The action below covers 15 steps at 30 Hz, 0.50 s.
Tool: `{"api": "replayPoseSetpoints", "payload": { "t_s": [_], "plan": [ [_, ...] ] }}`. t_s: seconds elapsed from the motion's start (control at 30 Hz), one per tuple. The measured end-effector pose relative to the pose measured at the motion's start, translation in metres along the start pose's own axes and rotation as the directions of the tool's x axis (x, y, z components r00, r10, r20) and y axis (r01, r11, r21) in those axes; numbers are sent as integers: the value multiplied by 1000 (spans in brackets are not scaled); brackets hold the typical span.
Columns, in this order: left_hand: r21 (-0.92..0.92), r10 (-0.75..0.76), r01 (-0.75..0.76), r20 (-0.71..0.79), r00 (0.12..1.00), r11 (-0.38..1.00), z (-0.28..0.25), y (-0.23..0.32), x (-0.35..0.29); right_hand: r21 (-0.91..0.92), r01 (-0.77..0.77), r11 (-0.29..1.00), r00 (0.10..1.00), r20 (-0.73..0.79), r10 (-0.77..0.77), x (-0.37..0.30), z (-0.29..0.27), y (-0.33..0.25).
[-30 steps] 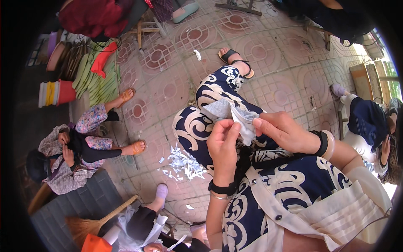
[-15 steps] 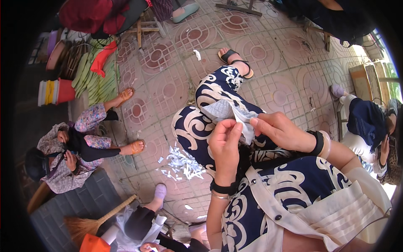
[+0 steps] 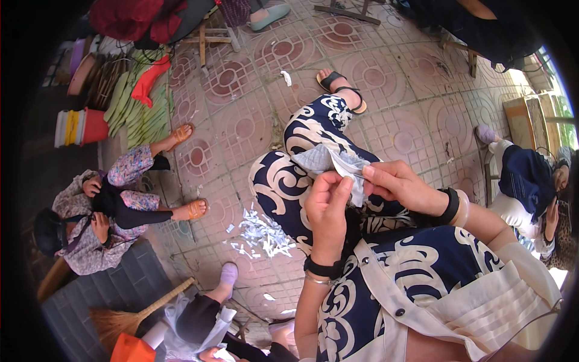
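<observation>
Near the middle of the frame I pinch a pale grey piece of cloth [image 3: 329,161] between both hands. It is thin, soft and finely woven, with a frayed, ragged top edge, and it sags in loose folds over my knee. My left hand [image 3: 327,208] is closed on its lower right edge, thumb and fingertips pressed together; my right hand [image 3: 401,184] grips the same edge just beside it, fingers curled, the two hands nearly touching. A black band sits on each wrist, and a pale bangle [image 3: 465,208] rides behind the right one.

Under the cloth lie my legs in smooth navy trousers [image 3: 283,181] with big cream swirls. Below and left of my knee, a small heap of white scraps [image 3: 260,230], narrow and sharp-cornered, is scattered on the tiled floor [image 3: 392,114]. The tiles are reddish and worn, stamped with round patterns, and open floor stretches toward the upper centre and upper right.

At the left edge a seated person in a flowered top [image 3: 96,229] stretches their legs toward me. A straw broom [image 3: 129,314] lies at the lower left, and another person sits at the far right [image 3: 531,187].
</observation>
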<state>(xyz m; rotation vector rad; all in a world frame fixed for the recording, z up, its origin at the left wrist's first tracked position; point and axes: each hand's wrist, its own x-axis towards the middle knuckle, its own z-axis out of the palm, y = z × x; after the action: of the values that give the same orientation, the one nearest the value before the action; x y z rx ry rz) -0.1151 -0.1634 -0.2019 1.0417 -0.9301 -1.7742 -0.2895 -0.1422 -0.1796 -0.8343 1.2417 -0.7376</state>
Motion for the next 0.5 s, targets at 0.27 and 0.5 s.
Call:
{"api": "replayPoseSetpoints", "payload": {
  "t_s": [0.27,0.5],
  "plan": [
    [-56,-19,18,-9,1000,998,2,0,-3,135,-103,985,995,11,102,1,-2,-5],
    [-65,-8,8,-11,1000,998,2,-2,-3,-156,64,986,998,6,-64,2,-7,-7]
  ]
}}
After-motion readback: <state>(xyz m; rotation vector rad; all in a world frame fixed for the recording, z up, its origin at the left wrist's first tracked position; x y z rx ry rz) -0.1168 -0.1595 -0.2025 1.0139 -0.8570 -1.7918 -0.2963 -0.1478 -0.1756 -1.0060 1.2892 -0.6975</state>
